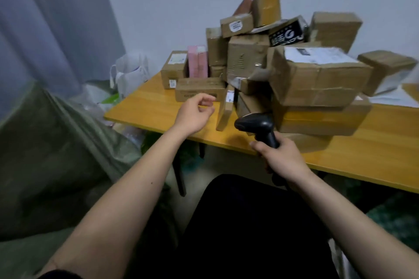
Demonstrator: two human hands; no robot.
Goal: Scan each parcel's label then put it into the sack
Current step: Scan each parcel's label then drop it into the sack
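Observation:
Several brown cardboard parcels [317, 79] are heaped on a yellow wooden table [374, 154]. A thin flat parcel [225, 111] leans upright at the front of the heap. A low flat box [199, 88] lies just beyond my left hand [195, 113], which hovers over the table's left part with loosely curled fingers and holds nothing. My right hand [281, 156] grips the handle of a black barcode scanner [256, 123], whose head points left toward the leaning parcel. A large green sack [52, 154] stands at my left, beside the table.
A pink box [197, 64] stands among the parcels at the back left. A white plastic bag [129, 72] and other bags lie on the floor past the table's left end. A curtain hangs at the far left. Papers lie at the table's right end.

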